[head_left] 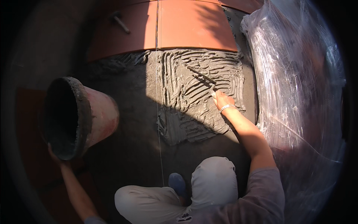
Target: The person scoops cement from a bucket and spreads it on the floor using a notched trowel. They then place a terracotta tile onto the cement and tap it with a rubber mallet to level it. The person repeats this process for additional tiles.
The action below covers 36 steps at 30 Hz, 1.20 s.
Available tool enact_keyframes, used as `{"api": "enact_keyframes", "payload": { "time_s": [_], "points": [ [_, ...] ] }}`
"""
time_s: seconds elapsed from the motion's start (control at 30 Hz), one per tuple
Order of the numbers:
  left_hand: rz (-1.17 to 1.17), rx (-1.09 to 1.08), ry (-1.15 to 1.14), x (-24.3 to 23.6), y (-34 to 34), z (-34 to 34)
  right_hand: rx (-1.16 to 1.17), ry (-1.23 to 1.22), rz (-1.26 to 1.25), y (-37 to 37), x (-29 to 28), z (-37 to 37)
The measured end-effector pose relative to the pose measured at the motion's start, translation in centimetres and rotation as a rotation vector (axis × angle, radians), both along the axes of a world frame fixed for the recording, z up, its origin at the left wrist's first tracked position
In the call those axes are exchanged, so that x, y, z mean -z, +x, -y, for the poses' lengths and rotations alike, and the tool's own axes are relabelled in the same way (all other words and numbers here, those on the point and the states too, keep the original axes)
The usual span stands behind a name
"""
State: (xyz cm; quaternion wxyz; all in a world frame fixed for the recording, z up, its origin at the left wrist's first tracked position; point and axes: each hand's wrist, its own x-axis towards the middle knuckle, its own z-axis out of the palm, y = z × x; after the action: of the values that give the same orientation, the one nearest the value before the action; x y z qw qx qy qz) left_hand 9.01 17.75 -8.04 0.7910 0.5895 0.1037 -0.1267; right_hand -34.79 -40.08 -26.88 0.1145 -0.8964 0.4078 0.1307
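Observation:
My right hand (223, 100), with a bracelet at the wrist, grips the handle of a trowel (201, 75). The trowel's long flat blade rests in grey mortar (175, 93), spread in rough combed ridges just below terracotta tiles (192, 24). At the left, my left hand (55, 154) holds the lower rim of a tilted bucket (101, 119), pale and red-stained, with a mortar-crusted rim and a dark inside; the fingers are partly hidden by it. A thin string line (160, 156) runs lengthwise past the mortar's left side.
A hammer-like tool (120, 23) lies on the shaded upper-left tile. Plastic-wrapped bulky material (294, 93) lines the right side. Dark red tiles (28, 142) are in shade at the far left. My bent knees and a blue shoe (176, 183) occupy the lower middle, over shaded grey floor.

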Motion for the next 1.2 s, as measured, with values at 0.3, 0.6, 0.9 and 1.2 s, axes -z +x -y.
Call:
{"api": "enact_keyframes", "payload": {
  "time_s": [0.3,0.6,0.9,1.2],
  "points": [
    [-0.039,-0.044,0.004,0.2,1.2,-1.2,-0.389,0.167,-0.137,-4.9,0.3,-5.8],
    [-0.010,-0.044,0.040,-0.1,0.0,0.2,-0.161,0.086,0.007,-7.6,-1.5,-3.0],
    [-0.014,-0.049,0.040,-0.1,0.2,-0.1,-0.115,0.330,-0.122,-12.4,-3.7,-11.2],
    [0.015,-0.113,0.119,-0.2,0.4,-0.3,0.201,0.685,-0.218,-9.3,-6.5,-14.4]
  ]
}}
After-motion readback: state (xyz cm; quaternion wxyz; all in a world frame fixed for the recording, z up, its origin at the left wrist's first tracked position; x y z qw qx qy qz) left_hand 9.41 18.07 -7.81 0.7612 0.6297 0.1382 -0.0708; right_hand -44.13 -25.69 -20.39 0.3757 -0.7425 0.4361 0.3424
